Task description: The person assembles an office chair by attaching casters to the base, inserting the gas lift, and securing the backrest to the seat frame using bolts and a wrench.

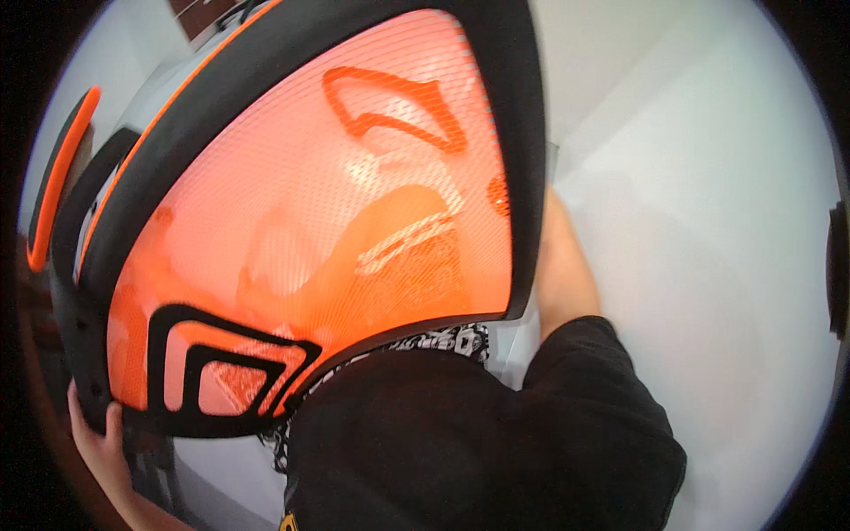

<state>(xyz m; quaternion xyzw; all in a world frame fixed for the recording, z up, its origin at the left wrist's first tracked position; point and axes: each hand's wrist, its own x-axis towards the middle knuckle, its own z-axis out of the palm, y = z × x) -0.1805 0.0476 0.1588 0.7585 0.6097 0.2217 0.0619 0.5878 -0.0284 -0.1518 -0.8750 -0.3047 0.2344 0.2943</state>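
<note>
A large curved panel of see-through orange mesh in a wide black frame tilts across the view in front of my body. At its lower left corner my left hand is closed on the black edge, with thumb and fingers around it. Black nested angular shapes mark the mesh near that corner. An orange loop-like shape appears in its upper part. My right forearm reaches up behind the panel's right edge, and the hand itself is hidden there.
Beyond the panel's left side stand a black curved piece and a narrow orange-and-black piece. A pale wall lies on the right. Something dark reddish-brown shows at the top left.
</note>
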